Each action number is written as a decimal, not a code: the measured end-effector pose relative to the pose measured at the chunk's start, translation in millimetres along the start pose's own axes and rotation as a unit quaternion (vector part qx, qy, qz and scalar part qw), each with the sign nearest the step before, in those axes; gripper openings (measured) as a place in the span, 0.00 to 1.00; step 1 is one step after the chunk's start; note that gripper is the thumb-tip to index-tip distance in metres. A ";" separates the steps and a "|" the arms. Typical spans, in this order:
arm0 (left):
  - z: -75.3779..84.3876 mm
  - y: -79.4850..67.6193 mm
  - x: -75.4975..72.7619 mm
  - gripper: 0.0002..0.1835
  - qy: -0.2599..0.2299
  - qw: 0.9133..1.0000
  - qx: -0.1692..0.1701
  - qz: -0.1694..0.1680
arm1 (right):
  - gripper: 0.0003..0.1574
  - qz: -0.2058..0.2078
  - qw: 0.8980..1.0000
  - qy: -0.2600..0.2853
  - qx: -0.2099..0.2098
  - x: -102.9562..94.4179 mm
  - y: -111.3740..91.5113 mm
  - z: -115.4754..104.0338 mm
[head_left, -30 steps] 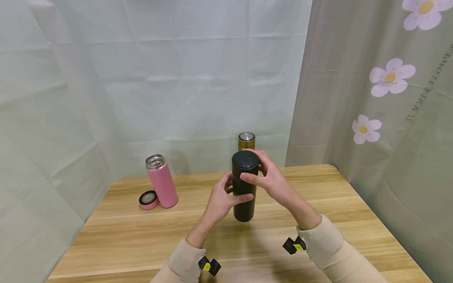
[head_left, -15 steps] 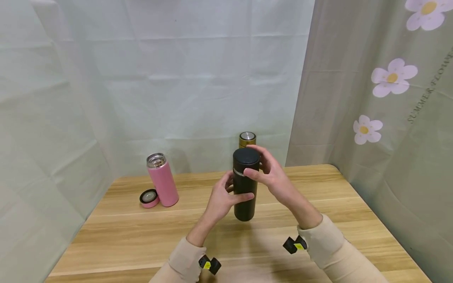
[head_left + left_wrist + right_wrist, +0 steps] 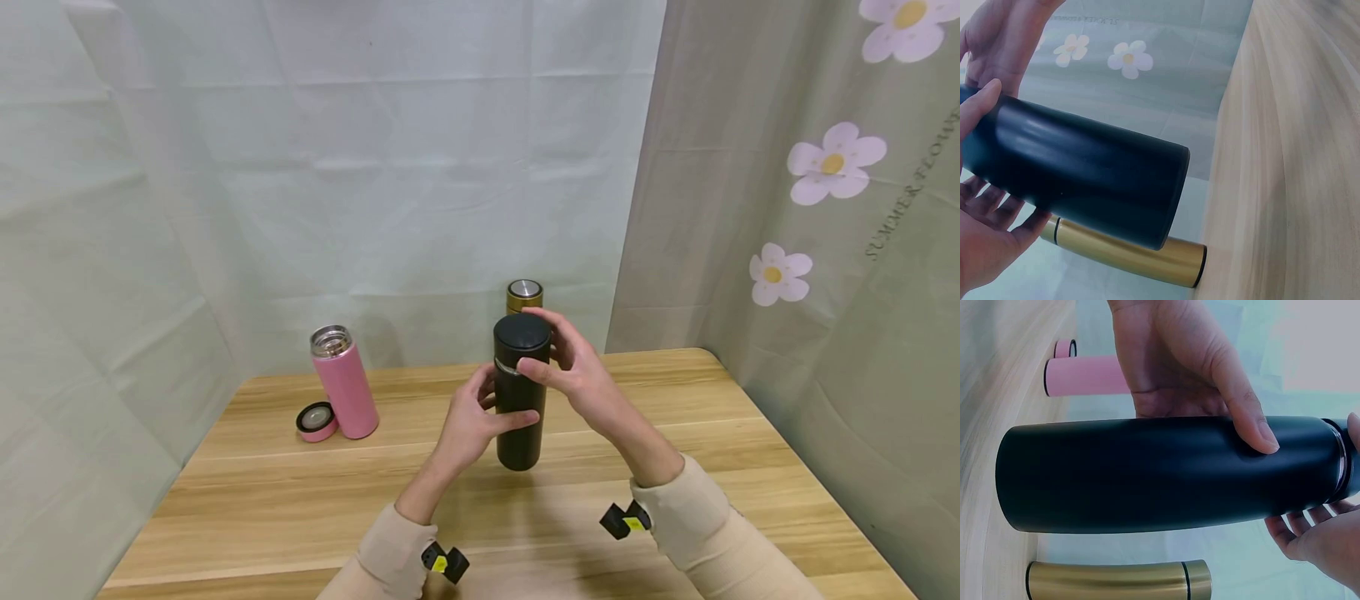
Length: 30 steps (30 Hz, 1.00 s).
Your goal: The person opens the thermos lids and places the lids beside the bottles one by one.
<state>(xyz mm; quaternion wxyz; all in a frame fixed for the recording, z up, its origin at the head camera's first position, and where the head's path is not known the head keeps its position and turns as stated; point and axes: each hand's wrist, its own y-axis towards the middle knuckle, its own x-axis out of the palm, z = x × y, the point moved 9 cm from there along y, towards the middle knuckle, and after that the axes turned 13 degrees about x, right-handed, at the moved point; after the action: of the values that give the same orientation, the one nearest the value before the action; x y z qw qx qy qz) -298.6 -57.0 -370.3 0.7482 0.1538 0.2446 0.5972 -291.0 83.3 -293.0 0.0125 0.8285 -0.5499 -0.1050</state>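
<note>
Ok, L hand (image 3: 467, 423) holds blk flask (image 3: 519, 443), R hand (image 3: 582, 380) its lid (image 3: 521, 336).

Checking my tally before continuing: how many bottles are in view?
3: the black bottle, in the left hand and right hand; the uncapped pink bottle, at the left of the table beside its lid; the gold bottle, behind the black one. Others could be hidden.
</note>
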 end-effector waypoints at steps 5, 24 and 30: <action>0.1 0.2 0.3 0.37 0.001 1.000 -0.001 0.000 | 0.50 0.000 1.000 -0.004 0.004 -0.6 -0.4 1.5; -0.5 0.3 0.9 0.37 -0.001 1.000 -0.001 -0.003 | 0.47 -0.002 1.000 -0.006 0.002 -0.4 -0.4 1.3; -1.0 0.3 1.0 0.37 0.002 1.000 -0.002 -0.003 | 0.49 -0.009 1.000 -0.001 -0.009 -0.7 0.0 -0.8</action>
<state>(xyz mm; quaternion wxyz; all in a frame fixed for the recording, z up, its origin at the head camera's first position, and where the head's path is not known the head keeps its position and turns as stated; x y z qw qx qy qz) -299.2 -56.0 -371.1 0.7499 0.1502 0.2458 0.5956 -291.2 83.9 -292.1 0.0182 0.8330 -0.5418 -0.1105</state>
